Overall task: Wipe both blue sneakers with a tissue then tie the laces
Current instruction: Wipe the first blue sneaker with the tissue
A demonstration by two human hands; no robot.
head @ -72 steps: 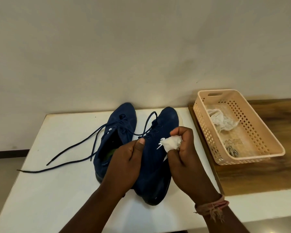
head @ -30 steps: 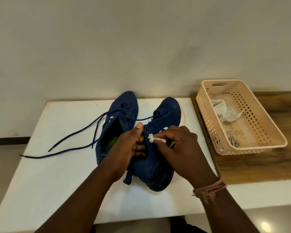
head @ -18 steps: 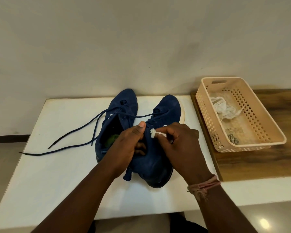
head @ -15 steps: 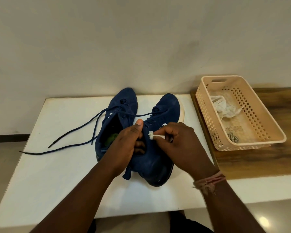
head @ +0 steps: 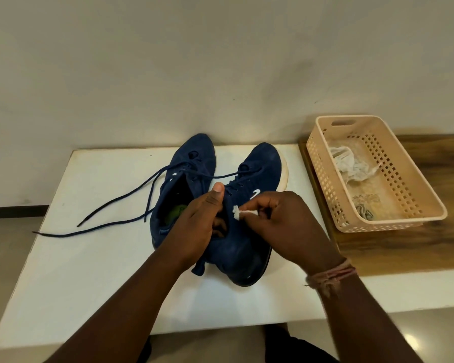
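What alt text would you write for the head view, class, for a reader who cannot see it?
A left hand grips a blue sneaker on a white table while the right hand pinches a rolled tissue against it. A second sneaker lies beside it, laces untied; a basket stands to the right.

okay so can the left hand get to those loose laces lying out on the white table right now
Probably yes. The loose laces trail over bare white table on the left hand's own side, with nothing between. But that hand now grips the right sneaker, so it would have to let go first.
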